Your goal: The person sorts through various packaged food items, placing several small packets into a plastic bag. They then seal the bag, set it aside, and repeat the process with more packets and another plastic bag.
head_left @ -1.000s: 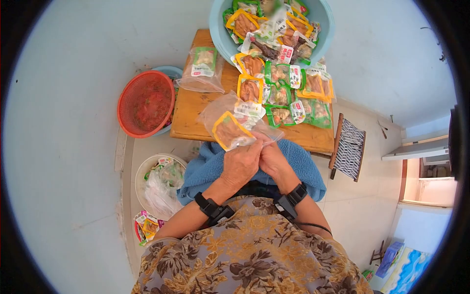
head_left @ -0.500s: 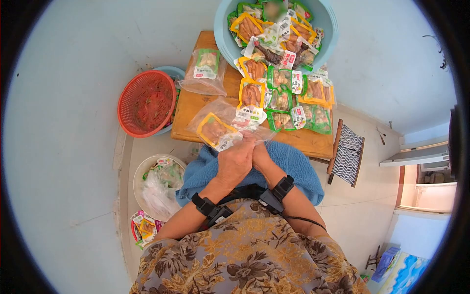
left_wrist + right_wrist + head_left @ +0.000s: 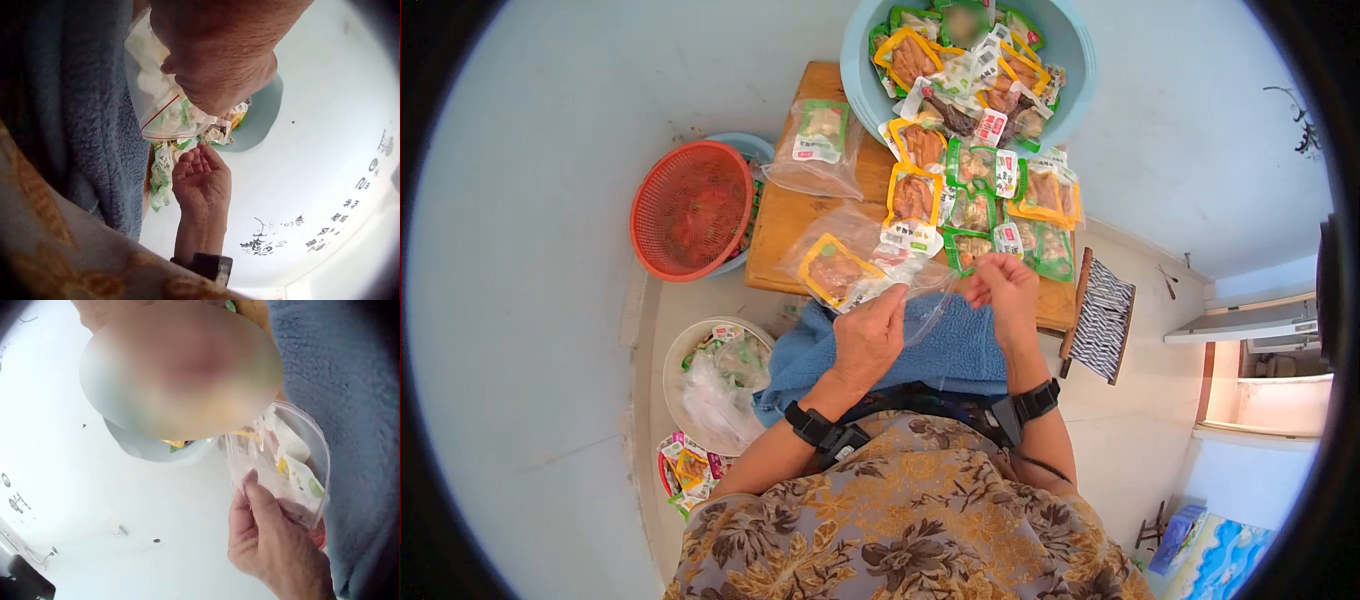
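Observation:
A clear zip bag point(image 3: 920, 312) containing a yellow-edged packet point(image 3: 836, 270) lies partly over the table's front edge. My left hand point(image 3: 868, 340) pinches the bag's edge between thumb and fingers; the right wrist view shows this hand point(image 3: 275, 540) on the clear plastic point(image 3: 253, 465). To the right of the bag, my right hand point(image 3: 1012, 298) is raised with its fingers loosely bent. Seen in the left wrist view, that hand point(image 3: 203, 187) is palm up with nothing in it, just below the bag's red seal line point(image 3: 161, 112).
Rows of packets point(image 3: 973, 210) lie on the wooden table point(image 3: 785, 230), beside another bagged packet point(image 3: 820, 140). Behind them is a blue basin point(image 3: 1080, 70) heaped with packets. A red basket point(image 3: 690, 210) and a white bucket point(image 3: 675, 375) stand left; a woven stool point(image 3: 1100, 330) is at right.
My hands, close together before, have separated. The right hand has moved right and up, off the bag, whose open-looking edge now spreads between them. The packet has shifted left since the first frame.

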{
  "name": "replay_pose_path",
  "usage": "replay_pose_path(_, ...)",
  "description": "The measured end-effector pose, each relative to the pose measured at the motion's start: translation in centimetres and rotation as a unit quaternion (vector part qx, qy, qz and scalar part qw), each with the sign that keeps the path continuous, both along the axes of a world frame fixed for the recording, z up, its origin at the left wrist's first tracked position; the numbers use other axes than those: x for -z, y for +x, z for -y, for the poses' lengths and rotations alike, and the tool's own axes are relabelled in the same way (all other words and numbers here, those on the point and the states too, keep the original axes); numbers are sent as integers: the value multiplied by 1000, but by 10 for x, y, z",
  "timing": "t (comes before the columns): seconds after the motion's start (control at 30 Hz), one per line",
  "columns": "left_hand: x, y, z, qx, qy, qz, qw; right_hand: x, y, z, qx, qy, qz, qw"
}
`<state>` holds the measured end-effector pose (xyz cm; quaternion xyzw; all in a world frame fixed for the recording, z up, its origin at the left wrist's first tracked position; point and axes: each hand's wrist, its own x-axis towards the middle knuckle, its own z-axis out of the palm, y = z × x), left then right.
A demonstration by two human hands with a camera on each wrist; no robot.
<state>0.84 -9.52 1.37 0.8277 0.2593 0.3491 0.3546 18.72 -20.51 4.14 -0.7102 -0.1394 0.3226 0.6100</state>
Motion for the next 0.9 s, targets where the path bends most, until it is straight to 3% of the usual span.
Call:
replay_pose_path(0.07,1,-1,-1,2,10,-1,1000,6,14,-12,39,-2,43,998)
replay_pose_path(0.17,2,-2,-2,21,58,-14,998,27,29,-39,-13,-91,56,994)
replay_pose_path(0.23,2,-3,-1,26,75,-6,997,46,36,-58,-55,-176,296,937)
replay_pose_path(0.27,1,-4,-1,24,78,-7,997,46,36,-65,-55,-173,297,937)
replay_pose_path(0.33,-2,-6,-1,35,69,-20,997,29,27,-79,-107,-308,271,905)
replay_pose_path(0.43,-6,-10,1,34,37,-55,997,44,24,-85,-93,-317,351,876)
replay_pose_path(0.53,-3,-7,-1,25,79,-17,996,49,25,-88,-77,-330,331,881)
replay_pose_path(0.67,-3,-5,1,27,87,-23,996,89,39,-84,-59,-232,328,914)
replay_pose_path(0.73,-5,-5,1,27,81,-29,996,82,37,-86,-35,-175,155,972)
replay_pose_path(0.77,-5,-5,1,25,82,-29,996,79,35,-85,-36,-174,155,972)
replay_pose_path(0.83,-6,-6,0,23,84,-23,996,71,30,-82,-2,-154,277,948)
replay_pose_path(0.87,-7,-6,0,22,84,-24,996,67,30,-81,-2,-154,277,949)
replay_pose_path(0.9,-8,-7,0,19,87,-27,996,64,31,-79,33,-86,341,935)
